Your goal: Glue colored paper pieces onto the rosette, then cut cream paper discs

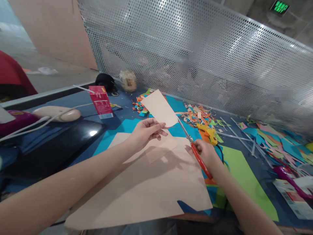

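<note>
Pinched between the thumb and fingers of my left hand is a pale peach paper piece with one rounded end. My right hand grips a pair of scissors with red handles. Their blades point up and left, and the tips meet the right edge of the piece. Below both hands lies a large peach paper sheet with a notch cut in its near edge. A smaller peach cutout rests on it, partly in the shadow of my hands.
Beyond my right hand sits a yellow glue gun among paper scraps. Green paper lies to the right, with more scraps farther out. On the left stand a pink drink carton and a dark glossy panel. A perforated metal screen closes the back.
</note>
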Available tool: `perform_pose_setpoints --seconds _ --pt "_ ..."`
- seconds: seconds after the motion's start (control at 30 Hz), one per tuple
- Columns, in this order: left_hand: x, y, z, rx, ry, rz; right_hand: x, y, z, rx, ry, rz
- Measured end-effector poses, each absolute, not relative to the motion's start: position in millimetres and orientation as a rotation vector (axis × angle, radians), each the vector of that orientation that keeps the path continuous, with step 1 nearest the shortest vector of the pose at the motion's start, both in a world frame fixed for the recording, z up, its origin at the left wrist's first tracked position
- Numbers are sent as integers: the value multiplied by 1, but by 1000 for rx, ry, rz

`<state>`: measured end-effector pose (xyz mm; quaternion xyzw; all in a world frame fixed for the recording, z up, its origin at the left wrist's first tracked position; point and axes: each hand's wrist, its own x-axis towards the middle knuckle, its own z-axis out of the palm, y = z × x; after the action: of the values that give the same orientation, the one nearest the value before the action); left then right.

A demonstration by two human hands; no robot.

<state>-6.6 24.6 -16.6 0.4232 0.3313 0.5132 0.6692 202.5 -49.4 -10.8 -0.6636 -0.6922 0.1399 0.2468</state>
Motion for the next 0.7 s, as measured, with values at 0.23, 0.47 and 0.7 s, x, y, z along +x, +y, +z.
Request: perform_pose_setpoints --seconds 0.23,0.47,0.7 --pt "-4 17 -12 1007 754 1043 201 -49 -10 -1790 -1893 400" --pt "-10 27 -18 872 686 1236 205 -47 -11 -1785 -1878 399" --pt "-11 29 -18 998 674 1212 202 -53 -8 -1711 -1884 525"
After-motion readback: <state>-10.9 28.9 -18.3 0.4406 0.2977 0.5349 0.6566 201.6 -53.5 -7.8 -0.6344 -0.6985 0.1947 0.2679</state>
